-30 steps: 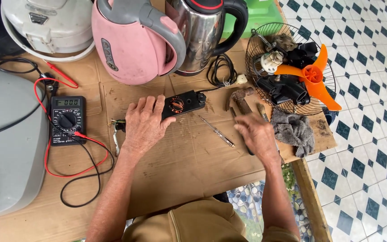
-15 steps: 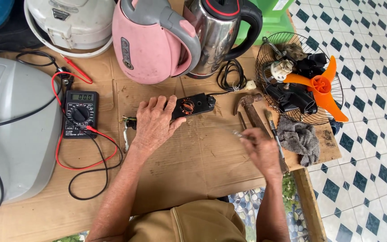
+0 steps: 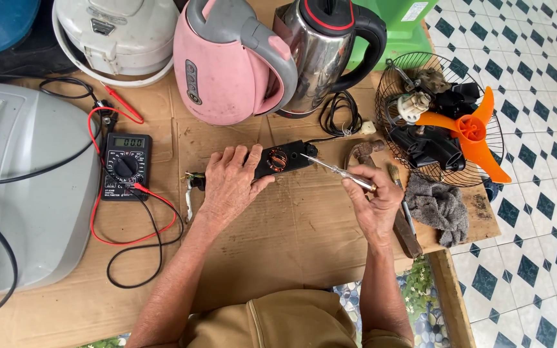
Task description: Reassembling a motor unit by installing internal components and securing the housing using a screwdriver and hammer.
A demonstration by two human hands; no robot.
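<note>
My left hand point(image 3: 230, 183) lies flat over a black device point(image 3: 282, 158) with a copper coil showing in its open top, pressing it to the cardboard-covered table point(image 3: 291, 238). My right hand point(image 3: 375, 206) grips a thin screwdriver point(image 3: 336, 170) whose tip points left at the device's right end. Both hands sit near the middle of the table.
A pink kettle point(image 3: 233, 61) and a steel kettle point(image 3: 327, 55) stand behind the device. A black multimeter point(image 3: 126, 166) with red and black leads lies left. A fan grille point(image 3: 439, 129) holds an orange blade; a grey rag point(image 3: 439, 209) and pliers point(image 3: 362, 151) lie right. A grey appliance point(image 3: 27, 193) fills the left.
My right hand picked the screwdriver up off the table and brought its tip to the black device. My left hand stayed on the device.
</note>
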